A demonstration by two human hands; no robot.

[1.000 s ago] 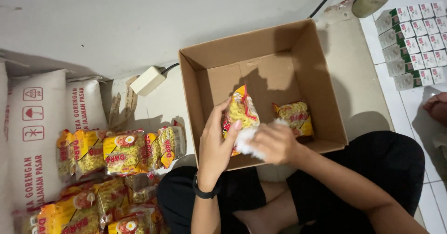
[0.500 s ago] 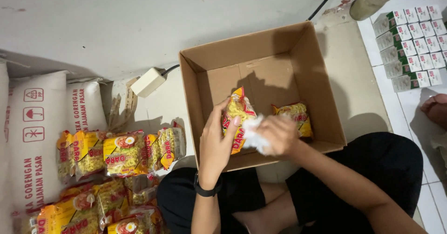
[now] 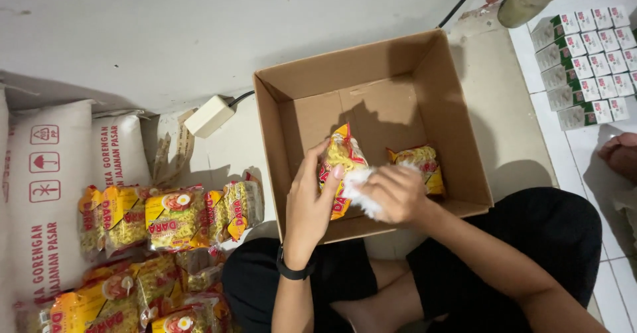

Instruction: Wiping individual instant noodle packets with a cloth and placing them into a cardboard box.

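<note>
Wiping a noodle packet over the open box.

At centre frame, I see my left hand point(image 3: 312, 203) gripping a yellow-and-red plastic noodle packet point(image 3: 340, 167) upright, while my right hand point(image 3: 396, 196) is closed on a crumpled white cloth point(image 3: 358, 188) pressed against it. Just beyond, a second packet point(image 3: 419, 164) lies inside the brown cardboard box point(image 3: 371, 67); more packets point(image 3: 172, 217) are heaped at lower left.

Bare forearms, black wristband point(image 3: 294, 270) on the left — black trousers point(image 3: 531, 240).
</note>
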